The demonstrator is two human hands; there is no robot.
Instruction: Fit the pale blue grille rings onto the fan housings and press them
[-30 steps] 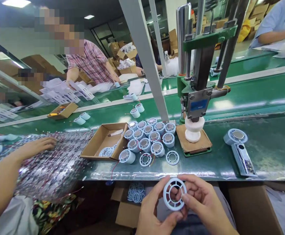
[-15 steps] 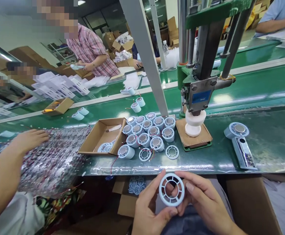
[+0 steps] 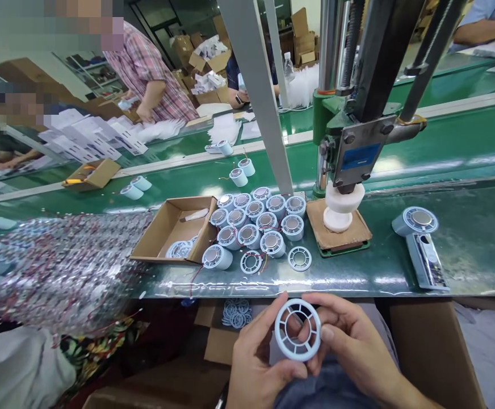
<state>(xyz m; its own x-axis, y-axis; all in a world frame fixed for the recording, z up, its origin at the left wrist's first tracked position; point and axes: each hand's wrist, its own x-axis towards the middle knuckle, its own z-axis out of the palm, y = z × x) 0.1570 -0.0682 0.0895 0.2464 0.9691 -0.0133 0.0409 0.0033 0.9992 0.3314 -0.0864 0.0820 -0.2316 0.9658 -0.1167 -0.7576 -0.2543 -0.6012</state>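
Note:
My left hand (image 3: pixel 254 355) and my right hand (image 3: pixel 352 341) together hold a light-blue cylindrical housing (image 3: pixel 297 356) just below the bench's front edge. Its spoked ring end faces up toward me, with an open centre through which a fingertip shows. The left hand wraps the left side, thumb near the bottom rim. Thumb and fingers of my right hand grip the right side. Past the hands, a loose spoked ring (image 3: pixel 300 250) and another spoked ring (image 3: pixel 251 254) lie flat on the bench. Several similar housings (image 3: pixel 250 234) with silver discs and thin wires stand grouped behind them.
A green press with a white pressing head (image 3: pixel 344 199) stands over a brown pad (image 3: pixel 360 236). To the left are a cardboard tray (image 3: pixel 149 253) and a heap of wired parts (image 3: pixel 68 267). A housing joined to a chrome-faced handle (image 3: pixel 426 261) lies right. Co-workers sit and stand beyond.
The view has shifted slightly. A neighbour's arm over the wired parts at left has withdrawn from view. Both my hands keep hold of the housing, almost unmoved.

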